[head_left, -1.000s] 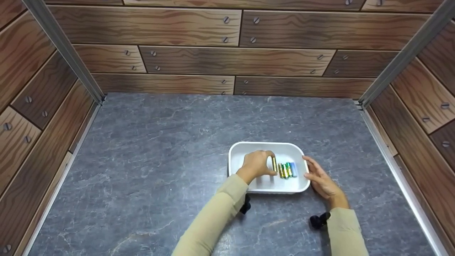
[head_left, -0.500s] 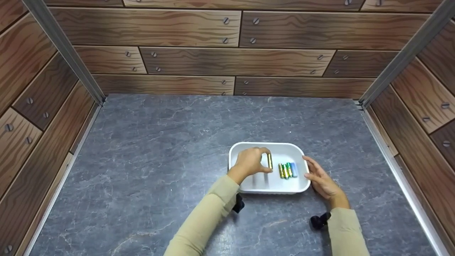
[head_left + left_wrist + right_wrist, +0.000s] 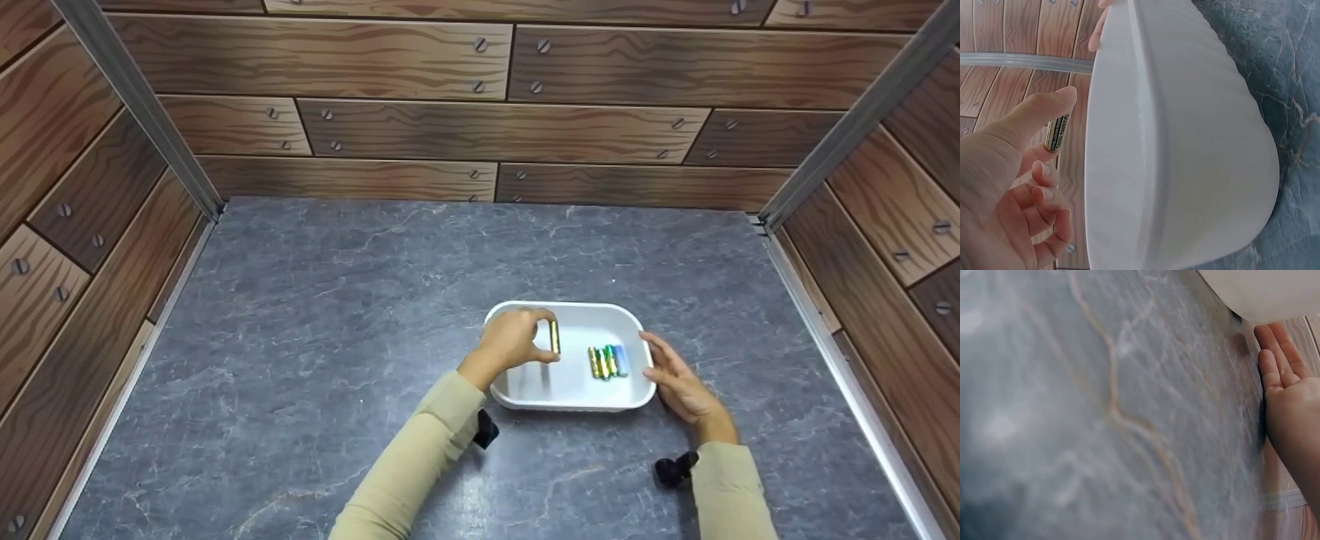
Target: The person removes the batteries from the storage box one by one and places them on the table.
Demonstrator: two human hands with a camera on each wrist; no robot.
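Observation:
In the head view, my left hand point(image 3: 508, 339) pinches a gold battery point(image 3: 554, 338) lengthwise between thumb and a fingertip, above the left half of a white tray point(image 3: 571, 394). The left wrist view shows dark lettering on the battery point(image 3: 1057, 133) and the other fingers loosely bent below it, beside the tray wall point(image 3: 1196, 152). Inside the tray, right of centre, several gold and green batteries point(image 3: 602, 362) lie side by side, with a blue one point(image 3: 621, 360) at the right end. My right hand point(image 3: 686, 390) touches the tray's right side with extended fingers point(image 3: 1278, 349).
The tray stands on a grey marbled tabletop point(image 3: 337, 315). Wood-patterned panels point(image 3: 420, 127) enclose the back and both sides, with metal strips point(image 3: 847, 382) along the edges. A black wrist camera point(image 3: 675, 469) sits on the right sleeve.
My left hand has moved left, carrying the gold battery away from the row in the tray. The right hand stays at the tray's right side.

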